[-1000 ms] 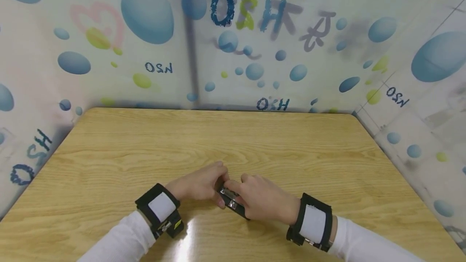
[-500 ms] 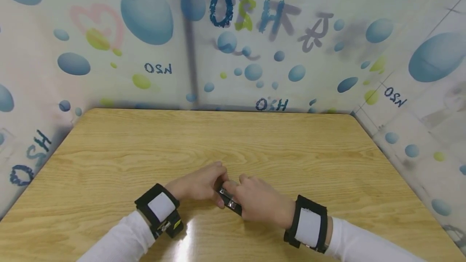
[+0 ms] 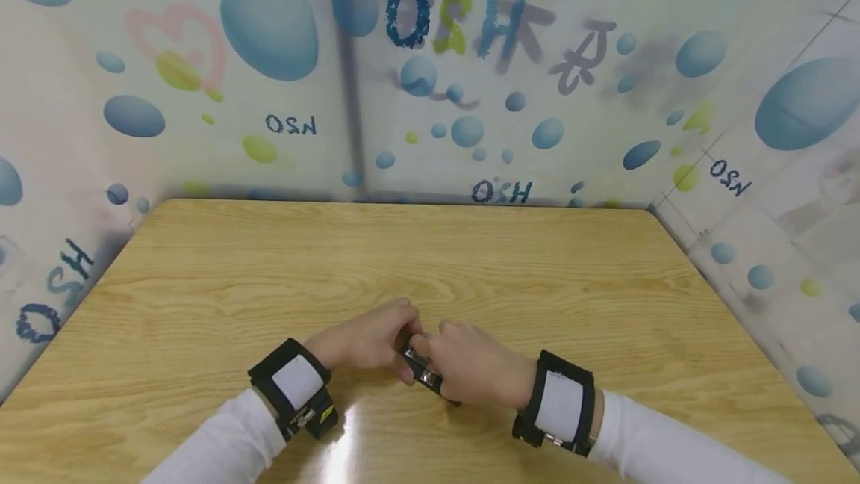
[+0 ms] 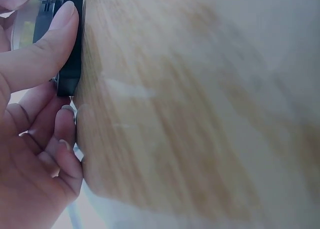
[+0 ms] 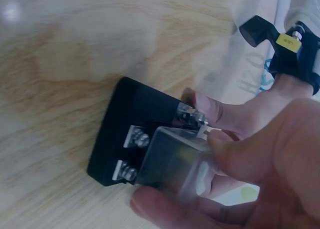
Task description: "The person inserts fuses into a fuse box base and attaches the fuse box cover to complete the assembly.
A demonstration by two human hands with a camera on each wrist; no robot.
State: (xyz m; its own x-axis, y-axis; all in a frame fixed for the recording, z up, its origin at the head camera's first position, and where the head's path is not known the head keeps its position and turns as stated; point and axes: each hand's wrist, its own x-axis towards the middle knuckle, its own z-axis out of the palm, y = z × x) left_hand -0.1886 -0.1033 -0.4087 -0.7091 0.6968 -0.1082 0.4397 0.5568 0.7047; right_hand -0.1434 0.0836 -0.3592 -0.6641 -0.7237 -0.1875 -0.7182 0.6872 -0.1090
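Note:
A black block-shaped base [image 5: 117,111] with metal screw terminals [image 5: 140,137] is held just above or on the table; I cannot tell which. A clear plastic box-like cover [image 5: 167,156] sits against its terminal side. My left hand [image 3: 372,338] grips one end of the base, the thumb [image 4: 42,54] lying along its side and the other fingers curled beneath. My right hand [image 3: 480,364] pinches the clear cover between thumb and fingers. In the head view the right hand hides most of the cover and part of the base.
The wood-grain table [image 3: 403,252] stretches out around both hands. Behind it rises a backdrop [image 3: 437,95] printed with blue and green bubbles. Black straps [image 3: 563,403] with cameras are worn on both wrists over or near white sleeves [image 3: 222,439].
My right hand and wrist have shifted slightly left, towards the left hand, hiding a little more of the base. The left hand keeps its place and hold.

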